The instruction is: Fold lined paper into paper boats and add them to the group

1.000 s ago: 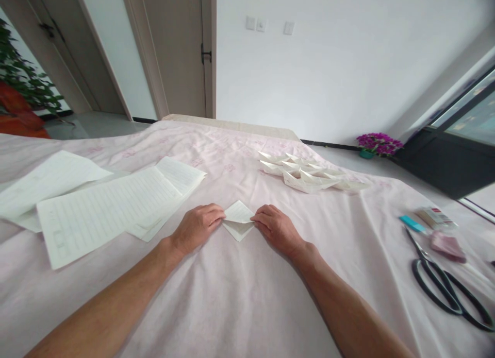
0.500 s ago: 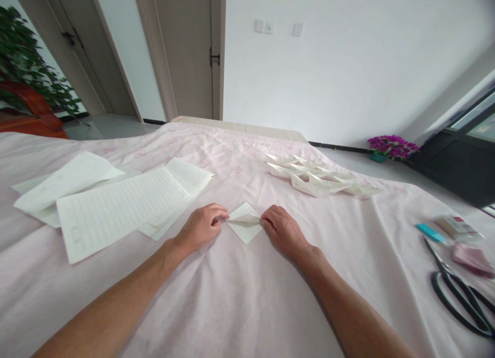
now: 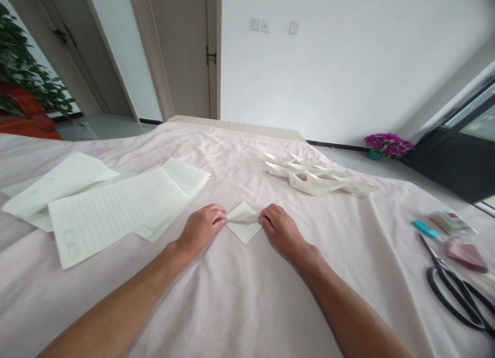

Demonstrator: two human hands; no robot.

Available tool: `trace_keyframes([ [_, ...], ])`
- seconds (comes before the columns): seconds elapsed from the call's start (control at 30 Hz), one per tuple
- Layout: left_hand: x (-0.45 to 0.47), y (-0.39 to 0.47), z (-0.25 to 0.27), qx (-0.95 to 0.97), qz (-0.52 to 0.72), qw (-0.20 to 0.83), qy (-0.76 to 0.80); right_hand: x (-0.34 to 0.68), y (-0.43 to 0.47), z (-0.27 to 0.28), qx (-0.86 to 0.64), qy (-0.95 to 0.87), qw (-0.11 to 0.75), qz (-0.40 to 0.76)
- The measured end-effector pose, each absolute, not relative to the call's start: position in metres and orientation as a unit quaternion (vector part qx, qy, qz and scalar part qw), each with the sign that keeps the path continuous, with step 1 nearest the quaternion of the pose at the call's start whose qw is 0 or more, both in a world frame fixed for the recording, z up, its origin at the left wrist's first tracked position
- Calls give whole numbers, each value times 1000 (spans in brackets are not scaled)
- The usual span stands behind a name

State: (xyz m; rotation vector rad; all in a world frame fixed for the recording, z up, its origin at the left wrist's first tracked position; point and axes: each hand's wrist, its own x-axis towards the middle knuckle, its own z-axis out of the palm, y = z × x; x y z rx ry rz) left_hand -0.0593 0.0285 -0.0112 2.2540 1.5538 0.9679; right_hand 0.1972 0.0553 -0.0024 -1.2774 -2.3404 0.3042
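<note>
A small folded paper [image 3: 244,231] lies diamond-shaped on the pink cloth, with a crease or slit running across its middle. My left hand [image 3: 201,226] pinches its left corner between thumb and fingers. On the opposite side, my right hand [image 3: 281,227] grips the right corner in the same way. Both hands rest low, close to the cloth. Beyond my right hand stand several folded paper boats [image 3: 315,179] in a cluster. Left of my left hand, lined paper sheets [image 3: 116,211] lie overlapping, with a curled blank sheet [image 3: 62,182] partly over others.
Black-handled scissors [image 3: 452,286] lie at the right, near a blue strip-like object [image 3: 426,229], a clear-wrapped packet [image 3: 453,223] and a folded pink cloth piece [image 3: 466,254]. The pink tablecloth [image 3: 240,301] is wrinkled. Purple flowers [image 3: 388,144] stand on the floor beyond.
My left fingers have closed more tightly at the paper's left corner. Both hands and the paper otherwise keep their places; the whole view has shifted slightly.
</note>
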Motion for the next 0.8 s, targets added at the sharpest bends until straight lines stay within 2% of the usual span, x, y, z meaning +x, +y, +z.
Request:
trace_keyframes([
  [0.8, -45, 36, -10, 761, 271, 51, 587, 184, 55, 3, -536, -824, 181, 37],
])
